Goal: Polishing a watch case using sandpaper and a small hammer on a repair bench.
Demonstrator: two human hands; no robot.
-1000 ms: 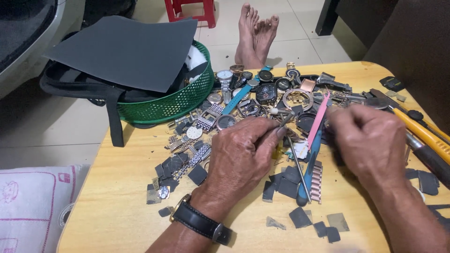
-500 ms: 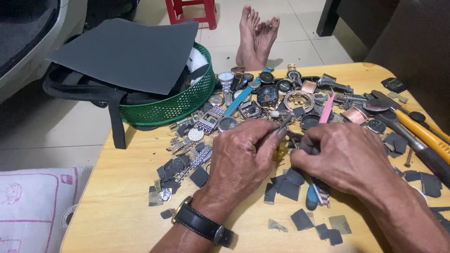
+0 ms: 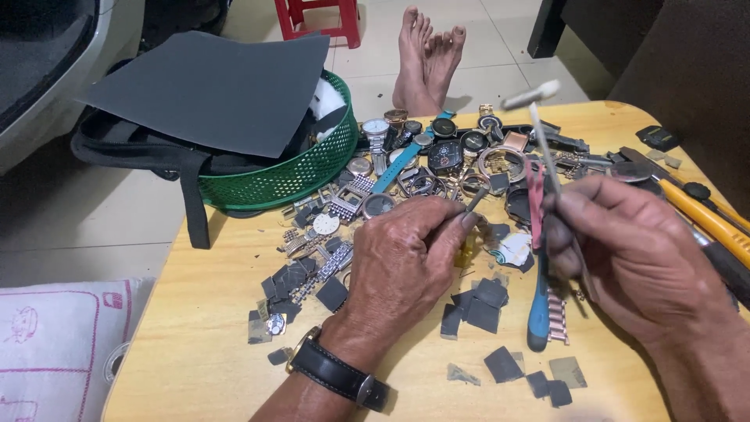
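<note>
My left hand [image 3: 406, 258], with a black-strapped watch on its wrist, rests on the wooden table [image 3: 203, 312]. Its fingertips pinch a small grey metal piece [image 3: 476, 199]. My right hand [image 3: 633, 250] is closed around a thin tool with a white head [image 3: 533, 95] that points up and away, and a pink strip shows along its shaft. A blue-handled screwdriver [image 3: 537, 316] and a rose-coloured metal watch band [image 3: 557, 324] lie on the table between my hands. Small dark grey squares [image 3: 480, 301] are scattered about them.
A heap of watches, cases and bands [image 3: 437, 148] fills the table's far side. A green basket [image 3: 312, 176] under a dark grey sheet [image 3: 219, 86] stands at the far left. Yellow-handled tools [image 3: 703, 215] lie at the right. Another person's bare feet [image 3: 426, 55] rest on the floor beyond, near a red stool [image 3: 320, 16].
My right hand dropped towards the table by the blue screwdriver, then rose again, and the white-headed tool now stands upright. My left hand stayed in place, still pinching the small piece.
</note>
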